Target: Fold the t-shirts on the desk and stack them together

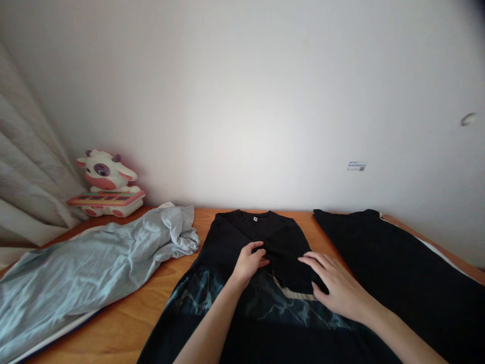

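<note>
A black T-shirt (235, 230) with a grey camouflage band (193, 293) across it lies front and centre, its neck towards the wall. Its right sleeve is folded inward, showing a pale edge near the band. My left hand (250, 263) is on the middle of the shirt, fingers curled and closed on the cloth; the exact grip is partly hidden. By the folded sleeve, my right hand (335, 285) is open, thumb and fingers apart, fingertips at the shirt's right side.
A crumpled light grey garment (102, 263) lies left on the wooden table (125, 333). Black clothing (397, 273) with a white edge lies at right. A cow-shaped toy keyboard (108, 187) stands back left beside a curtain (30, 151). The wall (257, 101) bounds the back.
</note>
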`<state>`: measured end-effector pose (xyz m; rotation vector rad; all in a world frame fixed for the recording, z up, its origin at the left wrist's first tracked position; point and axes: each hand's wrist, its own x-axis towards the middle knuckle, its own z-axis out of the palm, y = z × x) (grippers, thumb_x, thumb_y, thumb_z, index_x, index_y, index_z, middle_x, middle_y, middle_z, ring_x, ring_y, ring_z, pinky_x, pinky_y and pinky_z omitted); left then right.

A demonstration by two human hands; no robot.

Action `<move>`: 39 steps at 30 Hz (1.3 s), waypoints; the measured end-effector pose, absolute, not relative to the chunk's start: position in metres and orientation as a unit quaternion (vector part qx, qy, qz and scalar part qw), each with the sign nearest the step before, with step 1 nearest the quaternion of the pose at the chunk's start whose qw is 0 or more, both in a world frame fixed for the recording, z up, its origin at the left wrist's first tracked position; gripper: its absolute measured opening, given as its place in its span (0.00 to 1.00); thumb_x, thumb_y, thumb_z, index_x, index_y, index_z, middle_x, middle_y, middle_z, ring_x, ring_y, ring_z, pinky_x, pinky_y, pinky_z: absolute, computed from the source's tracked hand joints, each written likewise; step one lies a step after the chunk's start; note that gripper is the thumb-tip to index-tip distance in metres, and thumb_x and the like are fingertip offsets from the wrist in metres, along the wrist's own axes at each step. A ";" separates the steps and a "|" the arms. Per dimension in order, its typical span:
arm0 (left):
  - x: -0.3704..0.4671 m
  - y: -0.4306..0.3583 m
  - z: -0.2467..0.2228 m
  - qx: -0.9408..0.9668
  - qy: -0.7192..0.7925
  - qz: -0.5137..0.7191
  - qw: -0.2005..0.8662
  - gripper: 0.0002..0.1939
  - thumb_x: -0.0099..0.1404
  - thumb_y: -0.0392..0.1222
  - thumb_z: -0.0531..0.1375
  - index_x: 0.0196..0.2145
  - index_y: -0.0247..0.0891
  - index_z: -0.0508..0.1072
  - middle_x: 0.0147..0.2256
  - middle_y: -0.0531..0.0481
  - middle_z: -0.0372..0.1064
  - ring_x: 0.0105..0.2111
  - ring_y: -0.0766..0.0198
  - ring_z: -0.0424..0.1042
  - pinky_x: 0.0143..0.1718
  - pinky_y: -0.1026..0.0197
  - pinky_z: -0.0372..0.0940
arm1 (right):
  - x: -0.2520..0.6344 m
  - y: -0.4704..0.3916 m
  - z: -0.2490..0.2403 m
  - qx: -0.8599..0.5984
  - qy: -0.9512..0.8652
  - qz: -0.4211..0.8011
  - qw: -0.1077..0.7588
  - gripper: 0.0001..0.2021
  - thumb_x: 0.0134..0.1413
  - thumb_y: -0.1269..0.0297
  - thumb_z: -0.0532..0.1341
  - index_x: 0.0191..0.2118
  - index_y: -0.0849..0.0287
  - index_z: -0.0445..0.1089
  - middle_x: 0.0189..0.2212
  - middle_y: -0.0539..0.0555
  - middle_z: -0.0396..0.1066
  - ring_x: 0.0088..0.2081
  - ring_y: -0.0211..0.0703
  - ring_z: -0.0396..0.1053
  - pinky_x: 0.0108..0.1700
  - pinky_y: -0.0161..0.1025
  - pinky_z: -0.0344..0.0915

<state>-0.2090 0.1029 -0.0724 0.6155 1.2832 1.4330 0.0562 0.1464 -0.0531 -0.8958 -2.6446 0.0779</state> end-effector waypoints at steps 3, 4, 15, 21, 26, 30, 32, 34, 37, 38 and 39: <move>-0.210 0.101 -0.066 0.240 0.518 0.603 0.558 0.13 0.64 0.34 0.67 0.47 0.31 0.76 0.36 0.45 0.74 0.29 0.66 0.77 0.45 0.56 0.77 | 0.064 0.136 -0.058 -0.318 -0.933 -0.023 0.166 0.24 0.58 0.69 0.59 0.60 0.49 0.69 0.57 0.57 0.72 0.55 0.53 0.72 0.57 0.50 0.67; -0.211 0.100 -0.064 0.244 0.517 0.599 0.560 0.12 0.65 0.34 0.66 0.47 0.31 0.76 0.36 0.46 0.74 0.29 0.66 0.77 0.45 0.56 0.77 | 0.064 0.137 -0.059 -0.314 -0.934 -0.044 0.163 0.22 0.60 0.70 0.58 0.58 0.50 0.71 0.54 0.57 0.74 0.52 0.52 0.73 0.55 0.51 0.68; -0.214 0.096 -0.055 0.350 0.598 0.519 0.500 0.09 0.66 0.36 0.64 0.44 0.30 0.78 0.38 0.44 0.75 0.28 0.66 0.77 0.37 0.60 0.77 | 0.086 0.151 -0.061 -0.336 -0.924 -0.117 0.138 0.29 0.55 0.81 0.52 0.60 0.54 0.69 0.52 0.59 0.73 0.49 0.51 0.73 0.47 0.47 0.69; -0.220 0.093 -0.056 0.430 0.676 0.433 0.413 0.08 0.66 0.35 0.61 0.42 0.33 0.79 0.38 0.43 0.76 0.34 0.56 0.78 0.41 0.53 0.75 | 0.087 0.156 -0.059 -0.393 -0.913 -0.096 0.056 0.30 0.49 0.86 0.50 0.49 0.51 0.78 0.42 0.58 0.77 0.44 0.52 0.76 0.42 0.46 0.69; -0.203 0.074 -0.035 0.608 0.720 0.314 0.115 0.13 0.66 0.36 0.60 0.48 0.37 0.77 0.52 0.36 0.70 0.55 0.42 0.67 0.57 0.43 0.64 | 0.075 0.175 -0.050 -0.435 -0.897 0.061 0.043 0.24 0.51 0.78 0.56 0.49 0.49 0.78 0.47 0.56 0.77 0.49 0.52 0.76 0.46 0.44 0.70; -0.170 0.061 -0.023 0.838 0.521 0.161 0.037 0.19 0.67 0.54 0.63 0.51 0.42 0.76 0.48 0.43 0.71 0.50 0.48 0.69 0.51 0.48 0.68 | 0.036 0.201 -0.040 -0.437 -0.890 0.083 0.099 0.20 0.63 0.69 0.51 0.55 0.56 0.74 0.53 0.61 0.75 0.55 0.52 0.73 0.58 0.47 0.66; -0.159 0.059 -0.024 0.870 0.479 0.116 0.025 0.21 0.67 0.57 0.62 0.49 0.40 0.76 0.47 0.43 0.72 0.48 0.49 0.70 0.48 0.50 0.69 | 0.017 0.216 -0.039 -0.427 -0.894 0.084 0.110 0.21 0.66 0.67 0.49 0.59 0.59 0.71 0.58 0.62 0.72 0.60 0.51 0.69 0.62 0.47 0.62; -0.153 0.060 -0.028 0.867 0.492 0.080 0.000 0.14 0.70 0.48 0.59 0.45 0.36 0.77 0.46 0.42 0.73 0.47 0.50 0.71 0.46 0.51 0.70 | 0.001 0.229 -0.041 -0.423 -0.895 0.091 0.107 0.23 0.69 0.64 0.47 0.63 0.61 0.67 0.63 0.63 0.68 0.65 0.50 0.64 0.66 0.46 0.57; -0.153 0.063 -0.031 0.869 0.491 0.058 -0.003 0.10 0.71 0.37 0.56 0.42 0.35 0.77 0.43 0.43 0.74 0.43 0.53 0.73 0.44 0.55 0.70 | -0.017 0.245 -0.048 -0.434 -0.890 0.109 0.086 0.28 0.71 0.57 0.45 0.69 0.63 0.59 0.69 0.64 0.59 0.70 0.51 0.55 0.70 0.48 0.52; -0.154 0.063 -0.030 0.872 0.484 0.069 0.003 0.10 0.71 0.36 0.56 0.43 0.35 0.77 0.42 0.43 0.75 0.42 0.54 0.74 0.43 0.55 0.70 | -0.022 0.249 -0.052 -0.443 -0.886 0.117 0.075 0.29 0.72 0.54 0.45 0.70 0.64 0.57 0.70 0.64 0.57 0.71 0.52 0.53 0.70 0.49 0.51; -0.154 0.063 -0.028 0.877 0.474 0.085 0.008 0.11 0.71 0.37 0.56 0.44 0.35 0.77 0.42 0.44 0.75 0.41 0.55 0.74 0.43 0.56 0.70 | -0.027 0.252 -0.056 -0.454 -0.880 0.125 0.063 0.31 0.72 0.52 0.44 0.71 0.64 0.56 0.71 0.65 0.55 0.72 0.53 0.51 0.70 0.51 0.51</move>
